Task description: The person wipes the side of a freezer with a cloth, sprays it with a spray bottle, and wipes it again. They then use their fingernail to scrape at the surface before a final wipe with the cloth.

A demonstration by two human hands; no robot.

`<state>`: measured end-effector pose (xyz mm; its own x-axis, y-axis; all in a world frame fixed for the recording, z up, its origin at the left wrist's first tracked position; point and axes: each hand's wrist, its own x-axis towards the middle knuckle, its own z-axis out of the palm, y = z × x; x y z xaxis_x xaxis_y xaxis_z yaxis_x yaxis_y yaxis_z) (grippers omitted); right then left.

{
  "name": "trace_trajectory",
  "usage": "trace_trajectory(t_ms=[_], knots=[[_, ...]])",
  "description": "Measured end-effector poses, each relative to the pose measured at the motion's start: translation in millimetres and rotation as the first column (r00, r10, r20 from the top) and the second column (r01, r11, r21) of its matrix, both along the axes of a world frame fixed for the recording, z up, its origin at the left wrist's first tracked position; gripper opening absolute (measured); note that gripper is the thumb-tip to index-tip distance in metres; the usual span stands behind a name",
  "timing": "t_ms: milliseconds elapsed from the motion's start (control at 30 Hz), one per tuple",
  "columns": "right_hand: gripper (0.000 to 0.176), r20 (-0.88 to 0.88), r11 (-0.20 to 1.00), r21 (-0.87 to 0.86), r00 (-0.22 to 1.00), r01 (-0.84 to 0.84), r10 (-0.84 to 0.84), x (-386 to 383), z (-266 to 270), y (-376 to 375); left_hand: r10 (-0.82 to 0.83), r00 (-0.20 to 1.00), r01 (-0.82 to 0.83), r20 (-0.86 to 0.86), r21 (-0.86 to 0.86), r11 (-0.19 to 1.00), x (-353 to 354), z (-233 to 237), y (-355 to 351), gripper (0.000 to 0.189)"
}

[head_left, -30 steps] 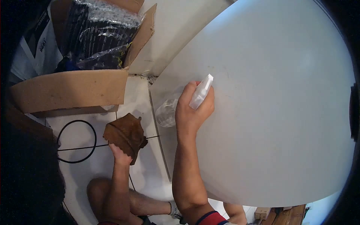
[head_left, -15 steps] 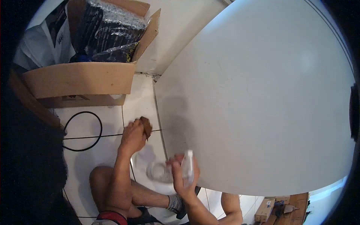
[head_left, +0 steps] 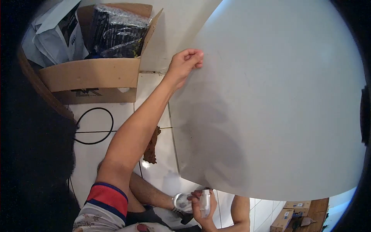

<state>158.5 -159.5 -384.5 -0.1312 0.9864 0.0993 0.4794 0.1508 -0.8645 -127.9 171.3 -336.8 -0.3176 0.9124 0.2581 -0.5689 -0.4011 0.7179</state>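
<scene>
My left hand [head_left: 186, 63] is raised at the left edge of a large smooth white panel [head_left: 270, 100], its fingers curled in and the thumb pressed against them. Whatever may be inside that pinch is hidden. Low in the view, my right hand [head_left: 201, 212] grips a clear spray bottle [head_left: 182, 202] with a white head, close by my shin and the panel's lower edge. A crumpled brown cloth [head_left: 152, 149] lies on the white floor tiles, partly behind my left forearm.
An open cardboard box [head_left: 89, 75] at upper left holds a bubble-wrapped black package [head_left: 119, 34] and white bags [head_left: 58, 42]. A thin black loop [head_left: 112, 123] lies on the tiles below it. Smaller boxes [head_left: 282, 220] sit at lower right.
My left hand has let go of the brown cloth, now on the floor, and has risen to the panel. My right hand has moved lower with the spray bottle.
</scene>
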Motion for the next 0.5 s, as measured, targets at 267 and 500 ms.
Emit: trace_trajectory(t_ms=[267, 500], knots=[[0.024, 0.225, 0.938, 0.219, 0.949, -0.270, 0.221, 24.0, -1.2, 20.8, -0.075, 0.957, 0.077, -0.280, -0.006, 0.997, -13.2, 4.9, 24.8, 0.022], [0.030, 0.049, 0.981, 0.060, 0.982, -0.185, 0.182, 28.1, -13.6, 11.1, -0.152, 0.895, 0.122, -0.420, -0.098, 0.988, -26.4, 15.5, 27.4, 0.021]])
